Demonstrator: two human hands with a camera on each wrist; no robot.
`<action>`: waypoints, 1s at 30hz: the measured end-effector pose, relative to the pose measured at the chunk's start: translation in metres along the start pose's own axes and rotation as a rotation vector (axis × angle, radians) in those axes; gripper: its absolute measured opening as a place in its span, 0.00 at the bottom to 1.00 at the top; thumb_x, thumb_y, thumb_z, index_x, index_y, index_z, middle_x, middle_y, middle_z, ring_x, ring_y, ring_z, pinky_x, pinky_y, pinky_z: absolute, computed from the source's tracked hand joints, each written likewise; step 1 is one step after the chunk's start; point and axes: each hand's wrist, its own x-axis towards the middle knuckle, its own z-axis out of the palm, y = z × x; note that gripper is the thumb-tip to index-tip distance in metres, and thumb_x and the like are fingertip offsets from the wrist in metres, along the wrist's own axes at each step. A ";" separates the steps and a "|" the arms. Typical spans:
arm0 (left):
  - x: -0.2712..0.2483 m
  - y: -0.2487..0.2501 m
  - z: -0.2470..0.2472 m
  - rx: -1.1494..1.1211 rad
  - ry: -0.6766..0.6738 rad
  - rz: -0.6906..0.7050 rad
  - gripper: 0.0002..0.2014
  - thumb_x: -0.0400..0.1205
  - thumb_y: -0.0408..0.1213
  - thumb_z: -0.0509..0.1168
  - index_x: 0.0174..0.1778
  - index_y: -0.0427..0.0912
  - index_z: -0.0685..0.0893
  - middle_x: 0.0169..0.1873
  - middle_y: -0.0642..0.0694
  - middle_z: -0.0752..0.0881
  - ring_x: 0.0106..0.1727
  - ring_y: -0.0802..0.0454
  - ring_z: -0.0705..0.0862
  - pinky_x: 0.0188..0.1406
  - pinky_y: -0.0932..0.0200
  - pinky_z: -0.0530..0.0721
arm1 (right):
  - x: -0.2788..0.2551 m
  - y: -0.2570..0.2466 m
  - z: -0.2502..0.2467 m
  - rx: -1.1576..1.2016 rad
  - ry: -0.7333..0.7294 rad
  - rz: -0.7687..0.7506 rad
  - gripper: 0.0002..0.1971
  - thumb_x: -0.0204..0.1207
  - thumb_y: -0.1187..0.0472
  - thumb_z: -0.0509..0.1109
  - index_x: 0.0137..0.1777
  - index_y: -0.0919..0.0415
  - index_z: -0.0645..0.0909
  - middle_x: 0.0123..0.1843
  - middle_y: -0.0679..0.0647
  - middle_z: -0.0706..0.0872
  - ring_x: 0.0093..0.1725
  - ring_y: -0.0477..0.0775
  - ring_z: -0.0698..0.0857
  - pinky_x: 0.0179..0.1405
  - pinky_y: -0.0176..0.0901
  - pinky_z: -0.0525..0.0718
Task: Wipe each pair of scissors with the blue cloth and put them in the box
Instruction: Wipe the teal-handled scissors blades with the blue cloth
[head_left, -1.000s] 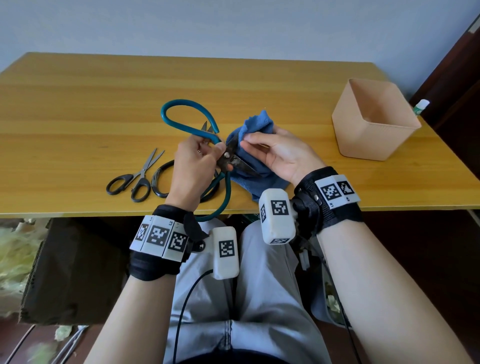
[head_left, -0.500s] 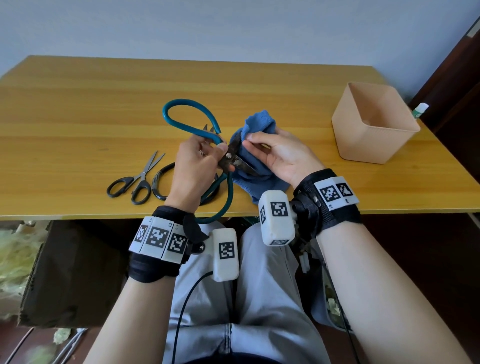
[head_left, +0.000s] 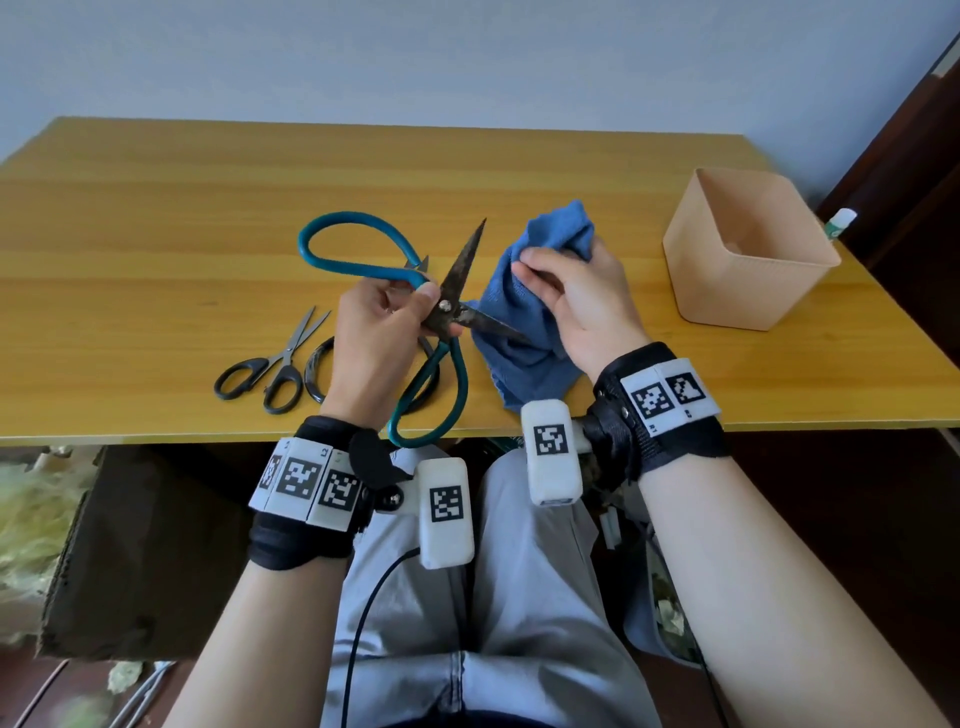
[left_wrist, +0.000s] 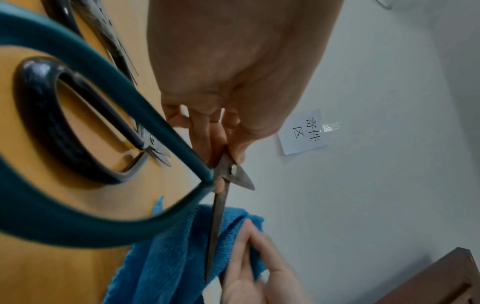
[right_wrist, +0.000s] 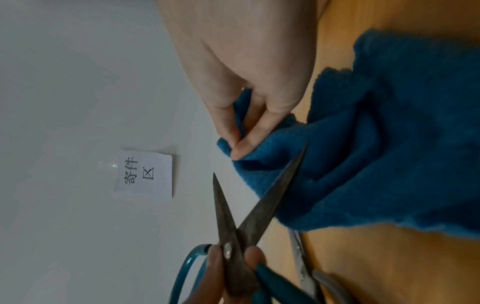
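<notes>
Currently: left hand (head_left: 379, 332) is pinching the teal-handled scissors (head_left: 441, 312) at the pivot, blades splayed wide above the table (head_left: 156, 218). Right hand (head_left: 576, 296) is pinching the blue cloth (head_left: 519, 338) against the lower blade; wiping is under way. Next, likely: the upper blade, then the box (head_left: 748, 260) at right. Wall label (left_wrist: 303, 131) is reading 寄件区.

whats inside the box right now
The box shows only bare inner walls and part of a bare floor in the head view; no scissors are visible. Its near wall hides the front of the floor.
</notes>
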 end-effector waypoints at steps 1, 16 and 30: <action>0.000 -0.001 0.000 0.004 0.021 -0.003 0.08 0.87 0.32 0.65 0.48 0.31 0.85 0.32 0.43 0.90 0.35 0.47 0.92 0.42 0.54 0.90 | -0.002 -0.001 0.000 -0.040 -0.045 -0.041 0.16 0.74 0.79 0.72 0.60 0.69 0.77 0.44 0.59 0.86 0.43 0.52 0.90 0.52 0.44 0.89; 0.003 0.003 0.004 -0.047 0.148 -0.189 0.07 0.81 0.31 0.70 0.50 0.32 0.89 0.35 0.40 0.91 0.28 0.56 0.89 0.25 0.68 0.81 | -0.015 -0.003 0.031 -1.199 -0.542 -0.398 0.12 0.66 0.79 0.73 0.42 0.64 0.92 0.39 0.54 0.91 0.39 0.47 0.87 0.37 0.38 0.88; 0.007 -0.001 -0.003 -0.111 0.199 -0.191 0.03 0.81 0.31 0.72 0.42 0.37 0.88 0.33 0.42 0.90 0.29 0.51 0.89 0.32 0.60 0.87 | -0.020 0.007 0.035 -1.181 -0.574 -0.482 0.20 0.64 0.82 0.69 0.44 0.60 0.94 0.42 0.50 0.93 0.43 0.41 0.88 0.45 0.29 0.84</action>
